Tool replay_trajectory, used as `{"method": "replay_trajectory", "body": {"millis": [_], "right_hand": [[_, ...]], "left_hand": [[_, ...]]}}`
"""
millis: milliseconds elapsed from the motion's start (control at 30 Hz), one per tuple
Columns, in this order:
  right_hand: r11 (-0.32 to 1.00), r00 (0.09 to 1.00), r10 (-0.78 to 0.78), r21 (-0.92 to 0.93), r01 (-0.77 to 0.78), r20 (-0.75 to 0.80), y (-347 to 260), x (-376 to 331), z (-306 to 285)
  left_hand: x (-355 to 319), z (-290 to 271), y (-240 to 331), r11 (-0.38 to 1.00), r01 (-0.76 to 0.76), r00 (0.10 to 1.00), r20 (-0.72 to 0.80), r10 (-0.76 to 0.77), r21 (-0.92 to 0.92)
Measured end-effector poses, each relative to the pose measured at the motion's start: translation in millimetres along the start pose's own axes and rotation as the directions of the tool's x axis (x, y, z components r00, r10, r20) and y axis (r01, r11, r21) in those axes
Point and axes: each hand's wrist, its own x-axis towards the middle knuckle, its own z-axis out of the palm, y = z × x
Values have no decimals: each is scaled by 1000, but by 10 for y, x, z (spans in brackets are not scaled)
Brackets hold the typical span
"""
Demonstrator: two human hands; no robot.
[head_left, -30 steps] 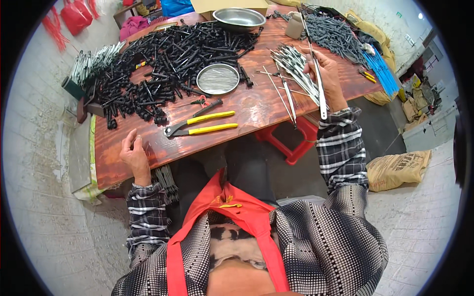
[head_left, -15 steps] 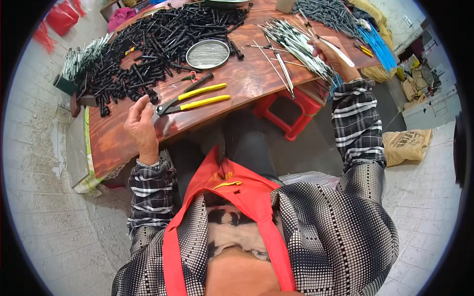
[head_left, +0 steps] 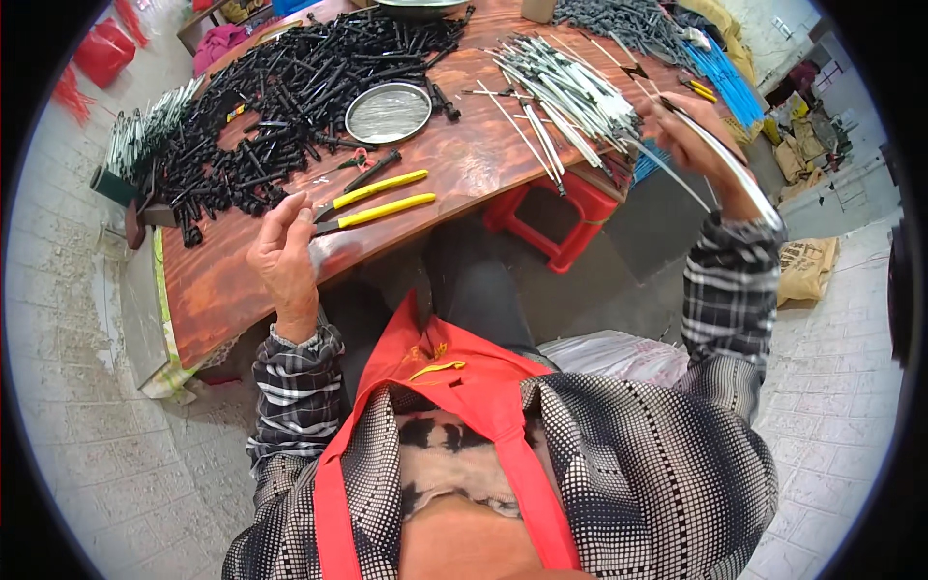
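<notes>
My right hand is closed round a few thin white rods with dark fittings, held past the right end of the table. Beside it lies a heap of white rods. My left hand hovers over the front left of the tabletop, thumb and fingertips pressed together. Whatever those fingertips hold, if anything, is too small to make out. Just right of them lie yellow-handled pliers, their head partly hidden by the fingers. A black bolt-like piece rests behind the pliers.
A big pile of black bolt-like parts covers the back left. A round metal dish holds thin pins. Grey parts and blue rods lie at the back right. Under the table edge stands a red stool.
My right hand has moved right and toward me, drawing the white rods away from the heap. My left hand stays nearly in place, and the view has shifted slightly.
</notes>
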Motion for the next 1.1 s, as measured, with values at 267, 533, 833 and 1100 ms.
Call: {"method": "replay_trajectory", "body": {"millis": [267,533,833,1100], "right_hand": [[906,961,-19,412,-100,277,-1050,-378,122],[915,888,-29,370,-161,459,-1592,-349,281],[930,960,-50,363,-55,276,-1705,-564,183],[858,901,-268,510,64,339,-930,-565,886]], "left_hand": [[26,638,439,990,-138,891,432,138,-31],[-66,1139,1264,866,215,762,632,141,-452],[165,1054,1371,615,324,802,554,226,-719],[414,565,1092,701,73,929,304,211,-709]]}}
